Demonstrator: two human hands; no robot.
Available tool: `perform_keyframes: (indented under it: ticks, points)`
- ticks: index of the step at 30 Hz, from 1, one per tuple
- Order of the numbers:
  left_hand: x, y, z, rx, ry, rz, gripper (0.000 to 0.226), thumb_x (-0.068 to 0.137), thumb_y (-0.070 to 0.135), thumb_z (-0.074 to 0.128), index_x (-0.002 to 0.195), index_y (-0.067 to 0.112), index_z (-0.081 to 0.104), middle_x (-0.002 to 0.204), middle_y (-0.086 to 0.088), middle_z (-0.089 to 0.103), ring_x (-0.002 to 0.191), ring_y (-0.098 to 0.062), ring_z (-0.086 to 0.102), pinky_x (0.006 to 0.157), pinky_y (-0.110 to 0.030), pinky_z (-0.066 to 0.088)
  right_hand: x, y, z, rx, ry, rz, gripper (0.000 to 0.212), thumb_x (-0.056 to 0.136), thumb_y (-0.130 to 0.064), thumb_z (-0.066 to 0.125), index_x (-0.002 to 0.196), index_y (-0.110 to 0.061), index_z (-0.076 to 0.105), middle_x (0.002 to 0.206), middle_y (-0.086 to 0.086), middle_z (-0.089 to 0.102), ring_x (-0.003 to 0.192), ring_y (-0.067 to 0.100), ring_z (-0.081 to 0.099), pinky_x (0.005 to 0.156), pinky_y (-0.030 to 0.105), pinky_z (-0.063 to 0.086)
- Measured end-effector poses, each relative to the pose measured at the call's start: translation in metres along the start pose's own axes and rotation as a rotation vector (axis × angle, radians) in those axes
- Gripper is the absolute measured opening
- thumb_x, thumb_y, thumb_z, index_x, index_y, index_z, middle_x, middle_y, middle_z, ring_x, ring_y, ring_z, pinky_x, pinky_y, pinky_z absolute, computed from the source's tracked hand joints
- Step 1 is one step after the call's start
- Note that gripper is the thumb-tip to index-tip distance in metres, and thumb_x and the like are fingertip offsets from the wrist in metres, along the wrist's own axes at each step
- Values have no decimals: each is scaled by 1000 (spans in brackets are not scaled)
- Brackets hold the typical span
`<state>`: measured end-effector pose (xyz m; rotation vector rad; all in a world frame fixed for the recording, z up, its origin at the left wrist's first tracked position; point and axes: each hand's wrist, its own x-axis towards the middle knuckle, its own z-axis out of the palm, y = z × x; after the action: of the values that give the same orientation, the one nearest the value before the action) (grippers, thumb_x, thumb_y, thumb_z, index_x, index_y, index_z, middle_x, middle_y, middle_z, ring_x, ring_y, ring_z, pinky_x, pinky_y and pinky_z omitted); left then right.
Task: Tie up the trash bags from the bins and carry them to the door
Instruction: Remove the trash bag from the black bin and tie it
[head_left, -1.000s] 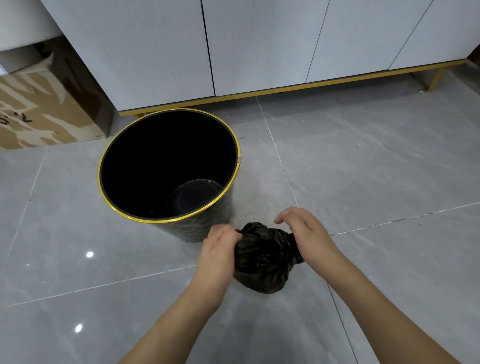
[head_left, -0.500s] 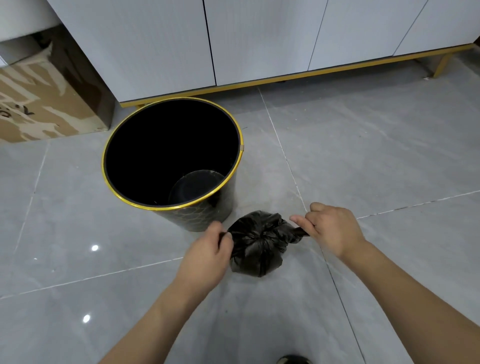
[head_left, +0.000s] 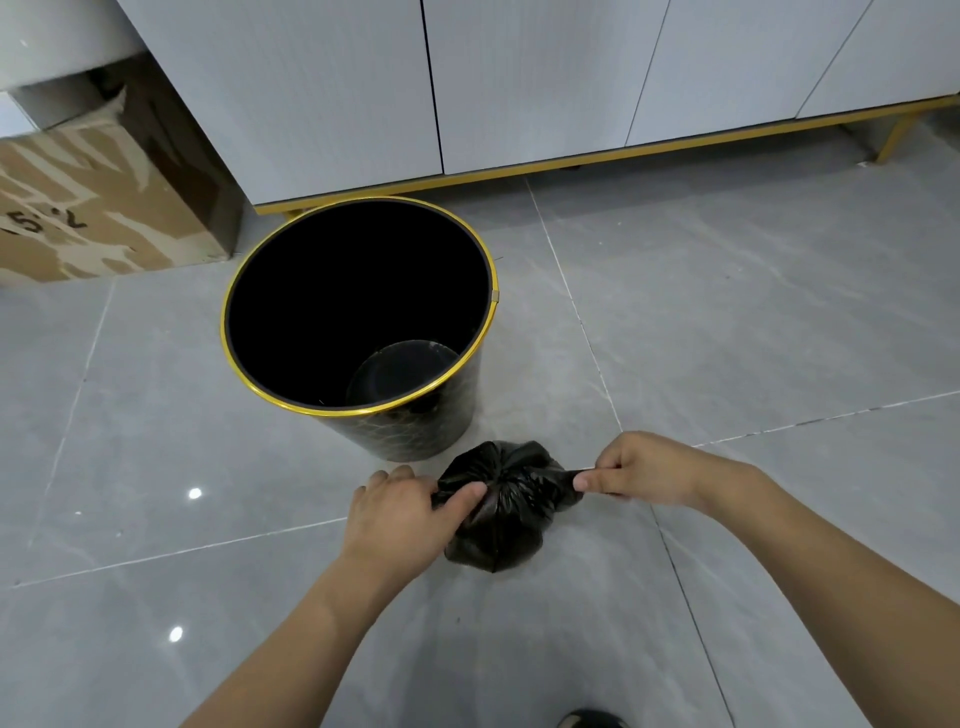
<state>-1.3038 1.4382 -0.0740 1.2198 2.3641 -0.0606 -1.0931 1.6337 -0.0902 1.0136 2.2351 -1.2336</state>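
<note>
At five o'clock of the bin (head_left: 415, 436), our left hand (head_left: 400, 519) and right hand (head_left: 654, 470) pinch the small trash bag (head_left: 504, 514)'s ends; it looks light, soft, best gripped at its gathered neck.

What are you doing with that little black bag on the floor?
A person is tying up a small black trash bag. The left hand pinches one end of the bag's top and the right hand pinches the other, pulling them apart to tighten a knot. The bag is beside a black bin with a gold rim, which has no bag in it now. White cabinets and a cardboard box stand behind it.
</note>
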Motion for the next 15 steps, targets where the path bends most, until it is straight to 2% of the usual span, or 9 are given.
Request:
perform_keyframes:
  ticks: [2, 3, 5, 7, 10, 12, 15]
  points:
    - [-2, -3, 3, -62, 3, -33, 60, 89, 72, 23, 65, 24, 51, 88, -1, 55, 95, -25, 52, 87, -39, 43, 0, 1, 0, 103, 19, 23, 64, 81, -62, 64, 52, -21, 25, 53, -4, 18, 50, 16, 18, 53, 31, 16]
    - [-2, -3, 5, -64, 18, -51, 60, 90, 70, 25, 69, 23, 55, 90, -1, 56, 96, -25, 52, 88, -39, 43, -1, -1, 1, 183, 17, 45, 63, 82, -60, 64, 53, -22, 24, 53, -5, 19, 49, 15, 18, 51, 30, 15]
    - [-2, -3, 9, -40, 60, -62, 57, 90, 68, 33, 81, 21, 64, 95, -1, 54, 98, -24, 49, 88, -38, 43, -4, -6, 6, 492, -32, 108, 53, 86, -53, 63, 54, -22, 34, 51, -6, 26, 45, 13, 19, 46, 25, 16]
    - [-2, -1, 18, -74, 132, -17, 47, 90, 62, 44, 87, 20, 67, 97, 1, 46, 100, -24, 45, 90, -37, 43, -9, -16, 15, 981, -130, 152, 40, 90, -44, 58, 63, -17, 49, 52, -5, 30, 41, 10, 19, 41, 23, 13]
    - [-3, 6, 32, -253, 185, 161, 29, 88, 46, 60, 77, 19, 61, 101, 2, 36, 99, -19, 40, 93, -28, 41, -9, -30, 36, 1507, -121, 96, 33, 94, -37, 52, 81, -11, 67, 53, -5, 24, 37, 6, 20, 38, 21, 10]
    - [-5, 16, 38, -351, 99, 253, 26, 88, 36, 64, 71, 19, 51, 104, 3, 34, 95, -15, 45, 89, -24, 42, -7, -38, 49, 1594, -22, 70, 29, 96, -32, 51, 97, -11, 71, 55, -4, 25, 39, 7, 22, 39, 21, 11]
    - [-11, 31, 39, -488, -125, 296, 13, 92, 27, 59, 83, 19, 54, 107, 5, 42, 90, -10, 53, 84, -20, 42, -6, -42, 60, 1356, 143, 83, 22, 98, -22, 53, 107, -14, 71, 61, -2, 41, 40, 6, 33, 37, 19, 20]
